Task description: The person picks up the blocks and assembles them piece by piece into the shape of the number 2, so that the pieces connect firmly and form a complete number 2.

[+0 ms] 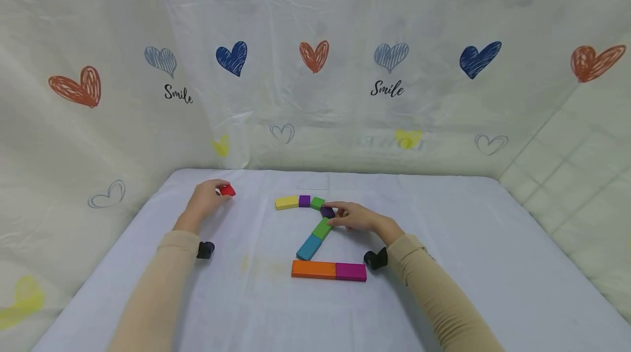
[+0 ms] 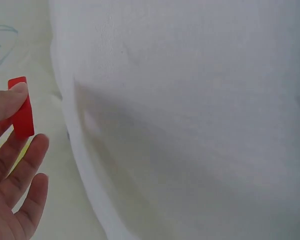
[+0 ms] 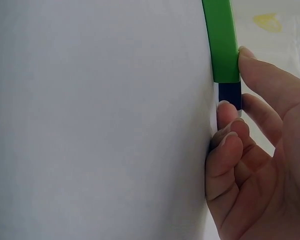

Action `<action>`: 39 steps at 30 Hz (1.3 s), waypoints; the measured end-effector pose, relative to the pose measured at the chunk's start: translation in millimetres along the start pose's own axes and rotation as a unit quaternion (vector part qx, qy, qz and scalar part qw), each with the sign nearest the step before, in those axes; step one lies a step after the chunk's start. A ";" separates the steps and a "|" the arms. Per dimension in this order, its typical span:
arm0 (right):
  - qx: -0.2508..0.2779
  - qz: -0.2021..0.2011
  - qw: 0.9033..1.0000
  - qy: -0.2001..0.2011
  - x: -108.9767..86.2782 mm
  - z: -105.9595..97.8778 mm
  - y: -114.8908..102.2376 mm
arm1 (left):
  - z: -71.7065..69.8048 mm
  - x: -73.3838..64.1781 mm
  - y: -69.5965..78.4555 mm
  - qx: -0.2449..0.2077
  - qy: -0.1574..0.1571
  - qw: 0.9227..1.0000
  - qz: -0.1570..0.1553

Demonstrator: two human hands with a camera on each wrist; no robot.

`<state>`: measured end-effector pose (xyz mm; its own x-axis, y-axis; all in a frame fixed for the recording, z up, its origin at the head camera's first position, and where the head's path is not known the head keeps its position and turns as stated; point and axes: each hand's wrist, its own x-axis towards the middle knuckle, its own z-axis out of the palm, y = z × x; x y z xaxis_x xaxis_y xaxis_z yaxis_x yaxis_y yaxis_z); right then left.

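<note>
My left hand pinches a small red block between thumb and fingers, above the table's far left part. Further right, several coloured blocks form a bent line on the cloth. My right hand is at the bend, its fingers about a dark purple block. In the right wrist view, the thumb touches the side of a longer green block, and the other fingers curl beside the dark block. A small green block, a purple block and a yellow block continue the line leftward.
A blue block adjoins the longer green one. Nearer me, an orange block and a magenta block lie end to end. White cloth covers the table; a sheet printed with hearts hangs behind.
</note>
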<state>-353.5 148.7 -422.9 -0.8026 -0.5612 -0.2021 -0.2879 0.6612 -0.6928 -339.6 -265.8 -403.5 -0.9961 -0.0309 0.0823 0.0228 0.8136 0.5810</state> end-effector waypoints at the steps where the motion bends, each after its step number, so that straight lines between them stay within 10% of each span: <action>1: 0.000 0.000 1.000 0.000 -0.2 0.0 -0.2 | 1.6 0.7 2.0 0.000 0.001 1.000 0.003; 39: 0.002 -0.003 1.000 0.004 0.9 0.7 1.4 | 44.0 7.3 53.7 0.017 -0.035 0.998 0.057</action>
<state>-354.2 148.8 -424.5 -0.8044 -0.5621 -0.1924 -0.2913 0.6554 -0.6968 -349.4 -196.8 -407.3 -0.9908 0.1020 0.0892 0.1343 0.8289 0.5430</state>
